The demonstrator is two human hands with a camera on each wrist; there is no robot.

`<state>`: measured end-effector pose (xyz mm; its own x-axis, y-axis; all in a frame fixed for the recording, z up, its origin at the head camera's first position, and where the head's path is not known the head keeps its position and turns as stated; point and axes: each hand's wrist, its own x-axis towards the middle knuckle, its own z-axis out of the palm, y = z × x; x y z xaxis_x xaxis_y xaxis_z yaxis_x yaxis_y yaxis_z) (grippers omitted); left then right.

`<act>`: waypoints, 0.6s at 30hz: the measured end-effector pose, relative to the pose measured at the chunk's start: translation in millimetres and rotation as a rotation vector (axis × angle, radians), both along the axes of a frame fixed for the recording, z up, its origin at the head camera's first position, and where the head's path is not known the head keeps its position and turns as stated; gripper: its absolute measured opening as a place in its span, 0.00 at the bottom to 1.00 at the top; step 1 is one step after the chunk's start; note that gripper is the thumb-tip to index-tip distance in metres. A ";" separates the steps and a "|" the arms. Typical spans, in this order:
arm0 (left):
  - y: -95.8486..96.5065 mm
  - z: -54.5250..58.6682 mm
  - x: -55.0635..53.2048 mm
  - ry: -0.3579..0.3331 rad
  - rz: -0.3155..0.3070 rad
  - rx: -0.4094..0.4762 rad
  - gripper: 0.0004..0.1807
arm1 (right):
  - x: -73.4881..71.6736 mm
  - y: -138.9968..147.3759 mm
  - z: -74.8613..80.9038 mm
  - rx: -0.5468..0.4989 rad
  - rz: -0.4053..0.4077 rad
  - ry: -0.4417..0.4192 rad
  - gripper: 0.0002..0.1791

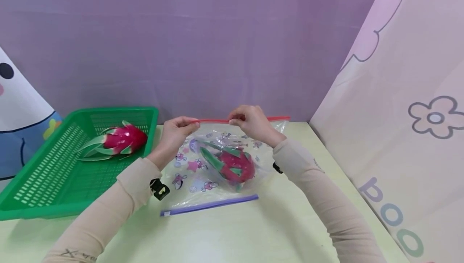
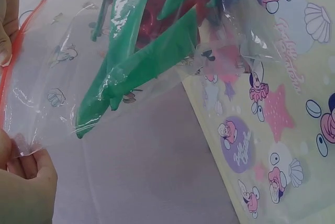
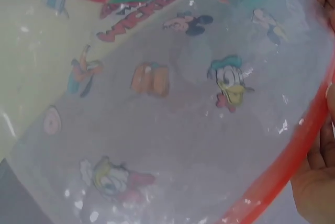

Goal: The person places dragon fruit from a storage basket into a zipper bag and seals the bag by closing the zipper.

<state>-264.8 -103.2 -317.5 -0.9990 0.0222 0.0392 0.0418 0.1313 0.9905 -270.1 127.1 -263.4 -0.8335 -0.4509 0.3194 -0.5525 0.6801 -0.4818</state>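
A clear zip bag [image 1: 214, 130] with a red seal along its top hangs between both hands. My left hand [image 1: 175, 132] pinches the left end of that seal between thumb and fingers. Further right along the same red strip, my right hand [image 1: 251, 123] pinches it too. Inside the bag sits a dragon fruit [image 1: 241, 164], red with long green leaf tips, seen close in the left wrist view through the film. Cartoon figures are printed on the bag, plain in the right wrist view. Beneath it, a second printed bag [image 1: 193, 166] with a purple slider seal lies flat.
At the left stands a green plastic basket [image 1: 83, 208] with slotted walls, holding another dragon fruit [image 1: 127, 138]. The pale table [image 1: 203, 239] meets a purple backdrop [image 1: 217, 45] behind and a printed pink panel [image 1: 398, 134] at the right.
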 end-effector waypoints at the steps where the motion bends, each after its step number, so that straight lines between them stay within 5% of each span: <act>1: -0.5 -0.7 -0.4 0.005 0.003 -0.003 0.16 | -0.2 0.2 0.7 0.006 0.008 -0.014 0.06; 11: -2.7 -4.2 -2.2 0.026 -0.002 0.001 0.17 | -9.0 -3.4 2.7 0.035 0.055 -0.125 0.07; 18: -2.0 -4.6 -3.1 0.040 -0.033 0.029 0.15 | -14.3 0.6 -4.5 -0.072 0.026 -0.195 0.05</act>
